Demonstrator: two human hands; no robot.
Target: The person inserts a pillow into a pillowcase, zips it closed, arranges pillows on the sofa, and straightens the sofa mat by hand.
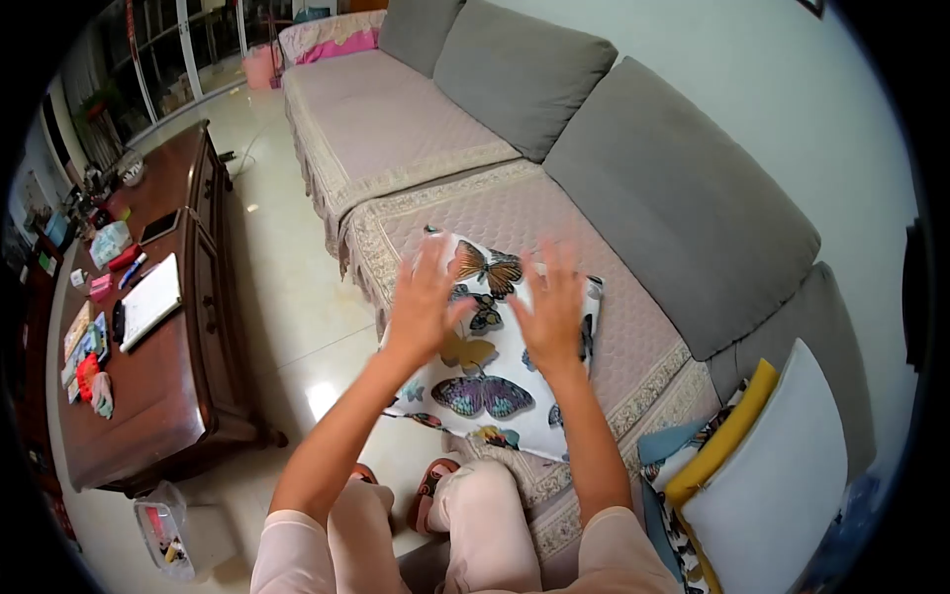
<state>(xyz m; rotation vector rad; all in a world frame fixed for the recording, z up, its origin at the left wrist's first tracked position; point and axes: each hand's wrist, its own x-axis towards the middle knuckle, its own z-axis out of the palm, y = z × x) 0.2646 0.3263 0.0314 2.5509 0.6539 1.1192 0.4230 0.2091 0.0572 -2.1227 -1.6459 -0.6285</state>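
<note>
A white cushion or folded cloth with a butterfly print (482, 396) lies flat on the sofa seat in front of me. Over its left part is my left hand (427, 302), fingers spread and slightly blurred. My right hand (554, 307) is over its right part, the fingers likewise apart and blurred at the tips. Neither hand holds anything. Whether the palms press on the fabric or hover just above it, I cannot tell.
The sofa seat (396, 129) has a quilted pink cover, with grey back cushions (683, 198) along the wall. A white cushion (777, 485) and a yellow cushion (720, 434) lean at the right. Left stands a wooden table (158, 396) bearing a notebook (151, 300). A bin (178, 535) sits below.
</note>
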